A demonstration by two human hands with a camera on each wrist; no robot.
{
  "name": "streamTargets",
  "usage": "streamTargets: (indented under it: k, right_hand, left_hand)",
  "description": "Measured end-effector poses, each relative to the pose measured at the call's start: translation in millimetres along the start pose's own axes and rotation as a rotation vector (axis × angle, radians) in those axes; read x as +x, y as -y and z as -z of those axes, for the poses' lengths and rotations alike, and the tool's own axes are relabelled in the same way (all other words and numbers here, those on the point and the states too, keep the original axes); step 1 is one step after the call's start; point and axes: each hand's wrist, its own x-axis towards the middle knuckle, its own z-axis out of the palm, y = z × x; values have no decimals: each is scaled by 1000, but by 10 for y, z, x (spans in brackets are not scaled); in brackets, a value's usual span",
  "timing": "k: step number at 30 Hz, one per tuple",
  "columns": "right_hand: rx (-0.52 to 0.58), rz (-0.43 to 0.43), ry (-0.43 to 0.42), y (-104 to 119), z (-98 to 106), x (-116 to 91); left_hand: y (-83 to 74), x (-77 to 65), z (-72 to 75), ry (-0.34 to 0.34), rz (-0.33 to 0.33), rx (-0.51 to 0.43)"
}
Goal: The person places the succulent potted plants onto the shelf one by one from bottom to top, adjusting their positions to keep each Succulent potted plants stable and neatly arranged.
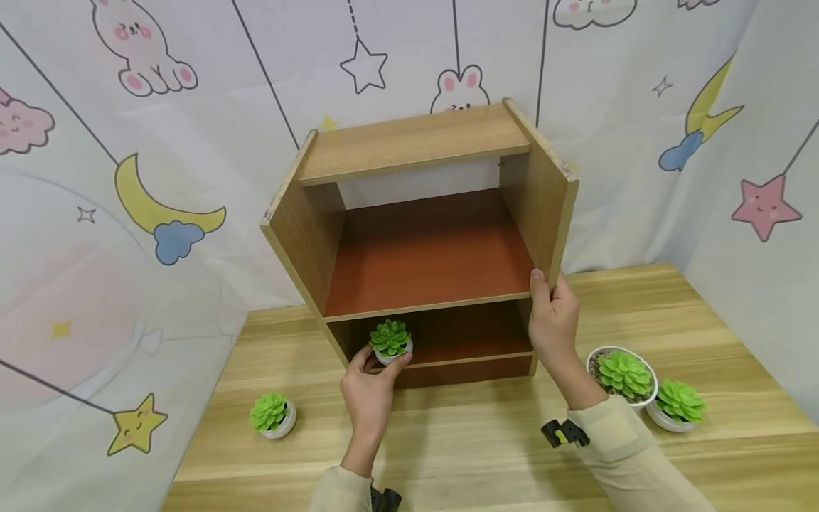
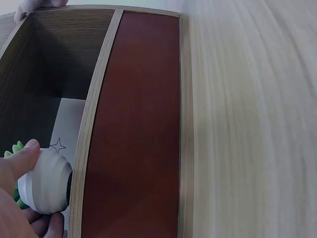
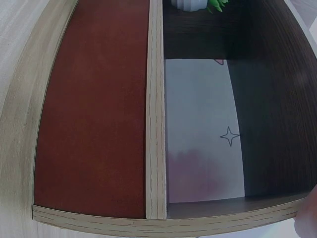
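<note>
A small wooden shelf (image 1: 425, 306) with reddish-brown boards stands on the table. My left hand (image 1: 367, 395) grips a potted succulent (image 1: 391, 338) by its white pot, thumb on one side and fingers on the other, at the left front of the lower compartment. In the left wrist view the white pot (image 2: 48, 181) is right at the edge of the lower board, its green leaves partly hidden by the thumb. With the thumb in front and fingers behind, my right hand (image 1: 554, 320) holds the front edge of the shelf's right side panel (image 1: 544, 185).
Another potted succulent (image 1: 273, 414) is on the table (image 1: 461, 455) to the left. Right of the shelf, a larger white pot with a succulent (image 1: 622, 377) sits close to a smaller one (image 1: 677, 407), both near the right forearm. A printed cloth (image 1: 397, 43) hangs behind.
</note>
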Motion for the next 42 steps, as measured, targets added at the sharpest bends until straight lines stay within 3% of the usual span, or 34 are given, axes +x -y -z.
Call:
streamTargets:
  k: [19,42]
  right_hand:
    - [-4,2,-2,11,-13,-22]
    - [-9,0,-8,26,-6,-18]
  left_hand:
    - [-6,-21,12,22,16,30]
    - [-20,32,21,62,-16,80]
